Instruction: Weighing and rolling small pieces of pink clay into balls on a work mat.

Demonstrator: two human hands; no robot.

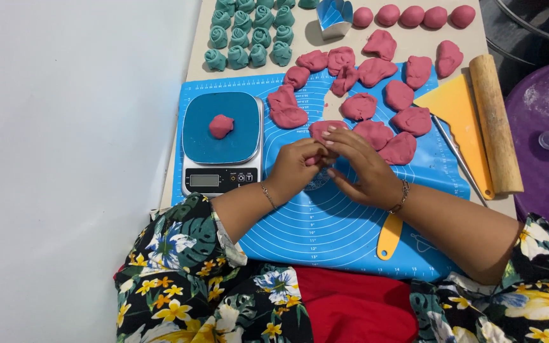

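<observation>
My left hand (297, 166) and my right hand (362, 166) meet over a blue silicone mat (325, 228), both pinching one piece of pink dough (323, 131) between the fingertips. Most of that piece is hidden by my fingers. Just left of my left hand stands a small kitchen scale (220, 174) with a blue top, and a small pink dough lump (221, 126) rests on it. Several rough pink dough pieces (399, 95) lie on the mat beyond my hands.
Teal dough rosettes (247, 35) sit in rows at the back left, smooth pink balls (412, 16) and a metal cutter (335, 16) at the back. A yellow scraper (460, 121), wooden rolling pin (494, 124) and thin metal tool (455, 152) lie right. A purple bowl (544, 136) is far right.
</observation>
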